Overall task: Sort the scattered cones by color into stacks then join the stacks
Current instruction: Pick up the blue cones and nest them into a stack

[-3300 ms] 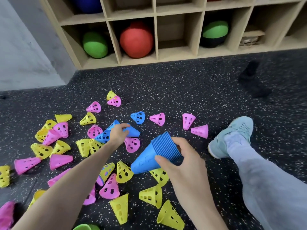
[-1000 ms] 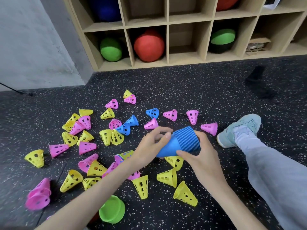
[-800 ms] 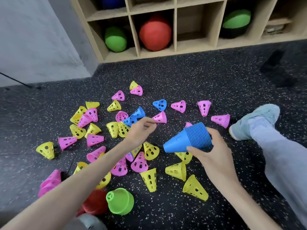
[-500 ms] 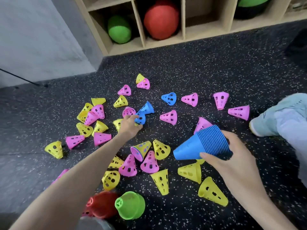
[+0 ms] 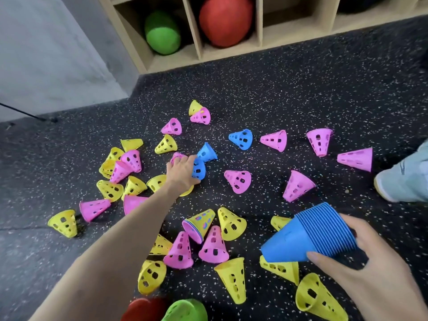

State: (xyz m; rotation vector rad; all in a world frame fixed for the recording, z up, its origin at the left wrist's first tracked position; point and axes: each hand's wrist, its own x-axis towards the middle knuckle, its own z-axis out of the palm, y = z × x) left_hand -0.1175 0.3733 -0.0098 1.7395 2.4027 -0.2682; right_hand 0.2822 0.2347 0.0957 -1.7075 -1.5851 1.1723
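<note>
My right hand (image 5: pixel 370 272) grips a tall stack of blue cones (image 5: pixel 308 235) by its wide end, tip pointing left, low on the right. My left hand (image 5: pixel 181 171) reaches out over the floor and closes on a loose blue cone (image 5: pixel 199 169). A second blue cone (image 5: pixel 206 152) lies right behind it and a third (image 5: pixel 240 139) further right. Several pink cones (image 5: pixel 238 180) and yellow cones (image 5: pixel 231 223) lie scattered on the dark speckled floor (image 5: pixel 289 93). One mixed yellow-and-pink nested cone (image 5: pixel 200 224) lies near the middle.
A red stack (image 5: pixel 143 309) and a green stack (image 5: pixel 187 310) sit at the bottom edge. A wooden shelf unit (image 5: pixel 264 22) with a green ball (image 5: pixel 162 32) and a red ball (image 5: pixel 225 19) stands behind. A person's shoe (image 5: pixel 403 179) rests at the right. A grey wall (image 5: pixel 51 49) is at the left.
My left hand left the blue stack, reached forward to the loose blue cones and closed on one. The view tilted down and moved closer. My right hand kept holding the stack.
</note>
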